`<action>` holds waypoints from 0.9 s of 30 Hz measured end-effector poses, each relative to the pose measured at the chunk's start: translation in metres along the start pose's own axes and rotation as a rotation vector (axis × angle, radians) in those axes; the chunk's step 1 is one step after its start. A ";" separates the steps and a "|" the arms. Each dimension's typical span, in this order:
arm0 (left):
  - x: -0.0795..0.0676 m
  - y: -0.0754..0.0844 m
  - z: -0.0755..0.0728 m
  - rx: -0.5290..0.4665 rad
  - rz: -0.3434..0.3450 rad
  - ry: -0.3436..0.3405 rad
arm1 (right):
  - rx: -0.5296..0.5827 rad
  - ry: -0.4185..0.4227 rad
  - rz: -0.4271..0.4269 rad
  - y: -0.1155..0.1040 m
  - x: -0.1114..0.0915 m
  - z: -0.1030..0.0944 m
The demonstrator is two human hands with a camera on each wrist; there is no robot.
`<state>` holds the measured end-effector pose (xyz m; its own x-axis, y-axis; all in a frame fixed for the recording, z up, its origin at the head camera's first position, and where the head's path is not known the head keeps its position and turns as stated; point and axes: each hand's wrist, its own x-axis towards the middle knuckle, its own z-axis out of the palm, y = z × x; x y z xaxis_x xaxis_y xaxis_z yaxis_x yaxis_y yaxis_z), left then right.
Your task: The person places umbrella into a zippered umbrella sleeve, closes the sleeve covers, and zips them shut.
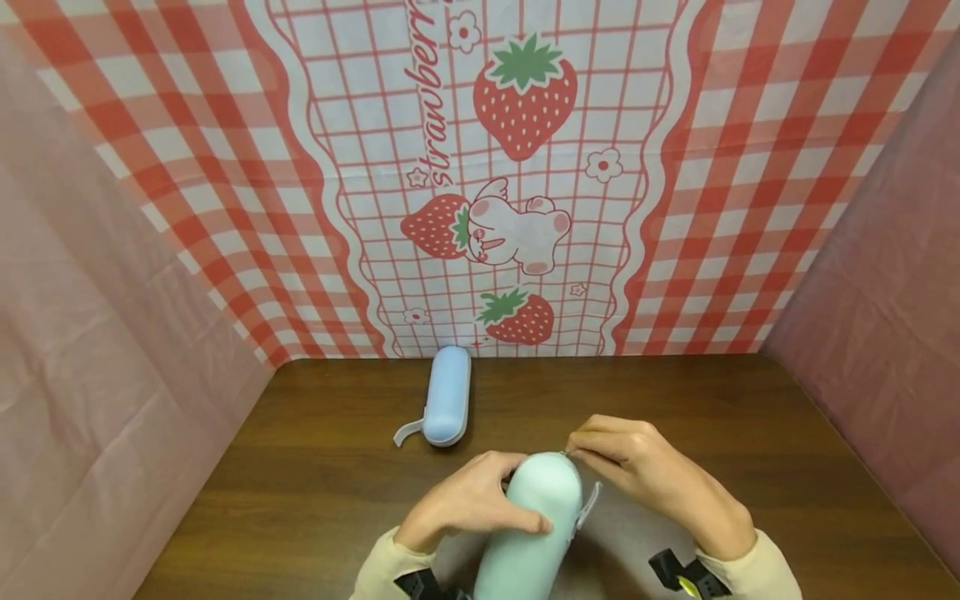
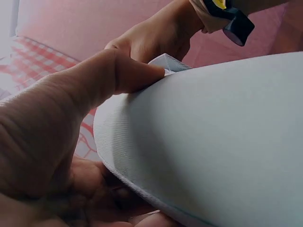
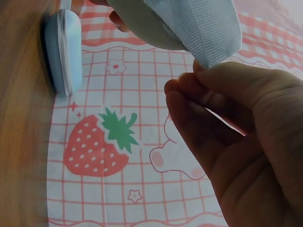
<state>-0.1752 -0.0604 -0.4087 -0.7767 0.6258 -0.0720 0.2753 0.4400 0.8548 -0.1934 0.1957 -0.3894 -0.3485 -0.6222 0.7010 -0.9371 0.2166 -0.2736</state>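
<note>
A mint-green zip glasses case [image 1: 536, 517] with a rounded end is held tilted above the table's near part. My left hand [image 1: 480, 493] grips it from the side, thumb across its front and the other fingers behind. At the case's rounded end, my right hand [image 1: 637, 458] pinches the zipper pull, which the fingertips mostly hide. A pale fabric strap [image 3: 208, 33] hangs from the case's right side, close to the right hand. Farther back on the table lies a light-blue case [image 1: 447, 396] of similar shape, with its own strap, apart from both hands.
The brown wooden table [image 1: 322, 467] ends at a red-and-white checked cloth [image 1: 720, 208] printed with strawberries. Pink cloth walls [image 1: 885, 292] stand on the left and right. Dark devices are strapped on both wrists.
</note>
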 end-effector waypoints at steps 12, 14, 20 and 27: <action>-0.004 -0.001 -0.011 -0.102 -0.018 0.076 | 0.005 -0.052 0.077 -0.005 -0.005 -0.010; -0.005 0.000 -0.012 -0.124 -0.033 0.086 | 0.008 -0.055 0.083 -0.003 -0.006 -0.010; -0.004 -0.001 -0.011 -0.171 -0.058 0.143 | 0.016 -0.021 0.057 0.003 -0.006 -0.008; -0.002 -0.007 -0.010 -0.269 -0.056 0.179 | 0.027 -0.011 0.010 0.009 -0.006 -0.003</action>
<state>-0.1808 -0.0712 -0.4091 -0.8803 0.4716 -0.0513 0.0885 0.2695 0.9589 -0.1997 0.2036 -0.3947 -0.3579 -0.6284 0.6906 -0.9326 0.2029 -0.2986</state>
